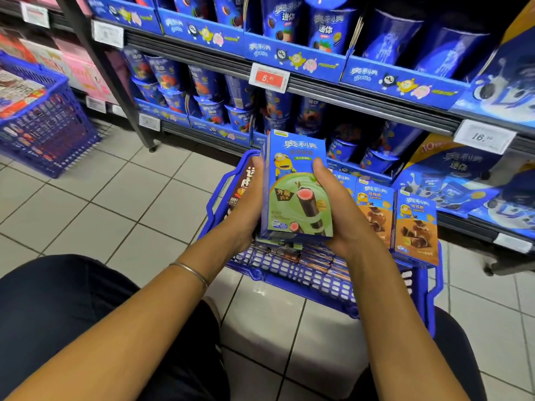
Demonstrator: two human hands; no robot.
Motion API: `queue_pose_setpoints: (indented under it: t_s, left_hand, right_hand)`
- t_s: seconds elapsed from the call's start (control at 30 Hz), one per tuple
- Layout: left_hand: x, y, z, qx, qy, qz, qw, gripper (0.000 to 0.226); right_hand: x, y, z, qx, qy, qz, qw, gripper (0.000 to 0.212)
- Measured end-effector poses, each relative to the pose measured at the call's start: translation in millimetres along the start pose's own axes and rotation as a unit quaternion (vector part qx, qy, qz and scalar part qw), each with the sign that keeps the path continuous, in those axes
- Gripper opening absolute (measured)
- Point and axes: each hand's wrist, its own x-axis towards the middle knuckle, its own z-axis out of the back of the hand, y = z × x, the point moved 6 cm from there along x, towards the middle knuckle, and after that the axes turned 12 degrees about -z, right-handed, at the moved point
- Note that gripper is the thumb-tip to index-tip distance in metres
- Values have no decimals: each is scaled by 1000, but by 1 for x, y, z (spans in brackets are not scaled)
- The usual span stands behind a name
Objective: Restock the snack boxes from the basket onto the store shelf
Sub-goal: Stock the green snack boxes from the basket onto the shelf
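Glossy rectangular cardboard snack boxes (295, 192) held upright above a blue plastic basket (304, 280).
The left hand (249, 209) and right hand (337, 211) clasp the small stack by its long sides, fingers curled round it, over the lattice-walled basket, near the metal shelf (362, 103).

two hands: left hand (246, 198), right hand (338, 209). two blue baskets: near basket (289, 280), far basket (49, 134). two orange boxes: left orange box (375, 209), right orange box (417, 227). one green box (295, 192) in front, more behind, too hidden to count. one red price tag (269, 78). one thin bangle (189, 270).
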Motion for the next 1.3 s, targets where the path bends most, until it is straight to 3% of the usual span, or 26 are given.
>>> queue_pose_setpoints:
  t_s: [0.27, 0.6, 0.8, 0.97, 1.3]
  left_hand:
    - [-2, -5, 0, -2, 21, -4, 1000, 87]
    - [11, -4, 15, -153, 23, -29, 988, 73]
    - [27, -14, 24, -207, 28, -2, 978, 70]
    - [12, -77, 13, -210, 27, 29, 977, 79]
    - [-77, -338, -19, -211, -6, 57, 976, 47]
  right_hand:
    - [-4, -1, 4, 8, 16, 1, 1000, 64]
    - [12, 2, 7, 49, -19, 24, 998, 60]
    - [21, 11, -6, 80, -61, 11, 995, 54]
    - [-5, 64, -47, 91, -84, -18, 992, 54]
    - [-172, 251, -176, 143, -13, -7, 990, 52]
